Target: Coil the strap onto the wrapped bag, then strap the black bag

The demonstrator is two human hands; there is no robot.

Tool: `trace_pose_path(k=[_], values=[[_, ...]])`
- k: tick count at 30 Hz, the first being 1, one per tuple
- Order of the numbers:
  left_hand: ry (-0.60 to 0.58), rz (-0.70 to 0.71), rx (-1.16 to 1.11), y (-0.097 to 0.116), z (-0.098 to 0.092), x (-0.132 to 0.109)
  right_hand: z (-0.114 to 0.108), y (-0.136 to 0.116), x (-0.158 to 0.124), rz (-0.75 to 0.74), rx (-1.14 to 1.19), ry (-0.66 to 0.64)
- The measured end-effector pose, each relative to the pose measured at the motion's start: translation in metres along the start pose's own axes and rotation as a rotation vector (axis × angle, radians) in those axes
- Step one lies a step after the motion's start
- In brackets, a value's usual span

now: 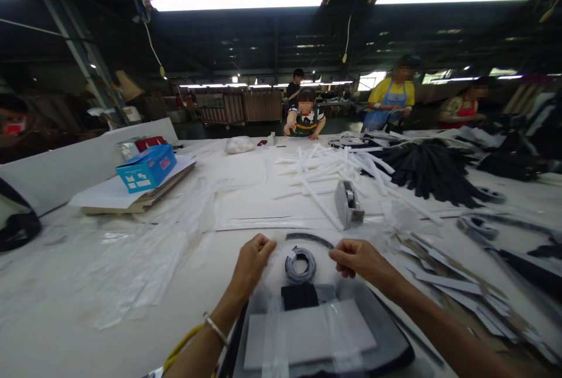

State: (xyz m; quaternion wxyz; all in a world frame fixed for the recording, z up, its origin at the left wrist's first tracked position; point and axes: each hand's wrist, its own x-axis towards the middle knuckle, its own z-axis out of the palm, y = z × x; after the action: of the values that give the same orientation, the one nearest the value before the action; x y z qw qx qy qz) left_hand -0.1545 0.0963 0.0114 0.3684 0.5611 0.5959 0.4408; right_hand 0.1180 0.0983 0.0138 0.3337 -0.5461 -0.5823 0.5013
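Observation:
My right hand [357,258] pinches one end of a short, curved dark strip [309,239], which reaches toward my left. My left hand [256,258] is closed at the fingertips, a little apart from the strip's far end; what it holds, if anything, I cannot make out. Between the two hands lies a coiled grey strap [301,265] with a small pale tag. Closer to me is a grey fabric item [389,340], perhaps a bag, with a white panel [307,334] and clear plastic over it. A black square piece [299,296] sits at its top.
A tape dispenser [348,203] stands beyond my right hand, near white strips [325,164] and a pile of black strips [432,170]. Cardboard scraps [461,290] lie right. At left, a blue box [147,168] rests on stacked boards, with plastic sheets [153,267] nearby. A co-worker [307,117] leans on the far edge.

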Motion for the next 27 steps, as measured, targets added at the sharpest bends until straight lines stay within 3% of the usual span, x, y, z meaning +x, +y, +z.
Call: trace_pose_path(k=[6,10,13,17,21,24,27], values=[[-0.328,0.231,0.235,0.028,0.059,-0.031,0.006,-0.004,-0.018,0.051,0.167,-0.159],[-0.461,0.285,0.300,0.046,0.084,-0.039,-0.007,0.000,-0.030,0.025,0.149,-0.099],[-0.525,0.292,0.295,0.056,0.099,-0.032,-0.029,0.010,-0.032,0.008,0.150,-0.011],[-0.552,0.290,0.327,0.063,0.116,-0.010,-0.083,0.031,-0.032,0.023,-0.097,0.178],[-0.511,0.411,0.543,0.063,0.138,0.014,-0.135,0.056,-0.034,0.119,-0.470,0.326],[-0.514,0.501,0.716,0.061,0.163,0.029,-0.153,0.072,-0.032,0.166,-0.722,0.358],[-0.466,0.520,0.804,0.058,0.190,0.041,-0.154,0.083,-0.026,0.178,-0.854,0.367]])
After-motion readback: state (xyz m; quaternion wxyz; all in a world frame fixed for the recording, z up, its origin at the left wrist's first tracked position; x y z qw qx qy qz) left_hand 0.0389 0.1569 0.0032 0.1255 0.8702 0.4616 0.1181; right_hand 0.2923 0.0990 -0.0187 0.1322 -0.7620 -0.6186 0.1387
